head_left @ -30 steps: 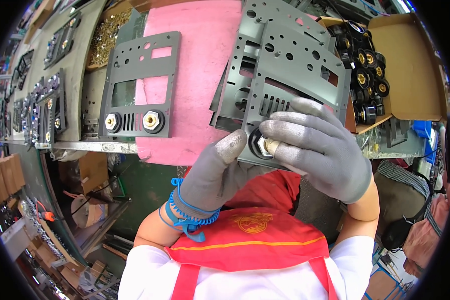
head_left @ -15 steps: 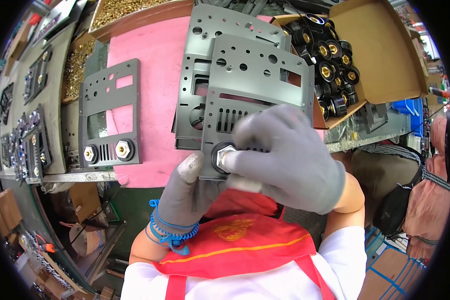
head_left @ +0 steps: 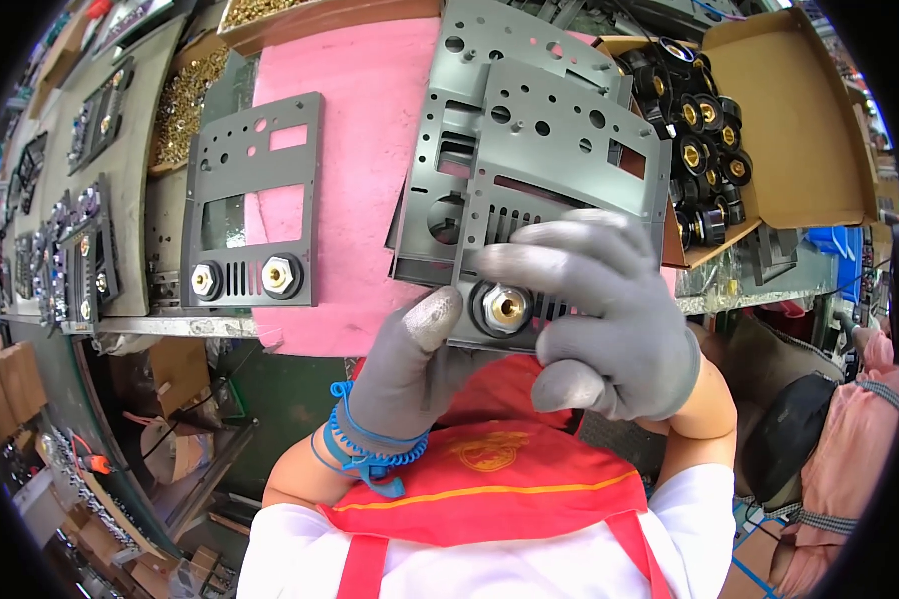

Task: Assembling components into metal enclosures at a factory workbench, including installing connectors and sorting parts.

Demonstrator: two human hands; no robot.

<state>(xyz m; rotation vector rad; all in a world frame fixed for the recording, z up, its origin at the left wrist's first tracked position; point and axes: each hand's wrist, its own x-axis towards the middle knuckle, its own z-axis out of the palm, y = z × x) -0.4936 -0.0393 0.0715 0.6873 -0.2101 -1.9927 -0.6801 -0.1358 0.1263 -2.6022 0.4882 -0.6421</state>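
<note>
Fingers (head_left: 529, 264) of the right hand (head_left: 624, 324) have lifted off the pale nut (head_left: 505, 307), hanging open beside it. At the near edge of the table (head_left: 759, 298), the left hand (head_left: 405, 354) grips the near-left corner of the grey panel (head_left: 549, 163); slackening could let it slide off its stack (head_left: 425, 215).

The left fingers (head_left: 434, 319) hold a grey panel (head_left: 541, 160); the right fingers (head_left: 549, 262) curl beside its hex nut (head_left: 491, 308).

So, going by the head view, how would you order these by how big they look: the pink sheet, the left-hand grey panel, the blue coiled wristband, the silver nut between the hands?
Largest to smallest:
1. Pink sheet, even partly covered
2. Grey panel
3. Blue coiled wristband
4. Silver nut
</note>
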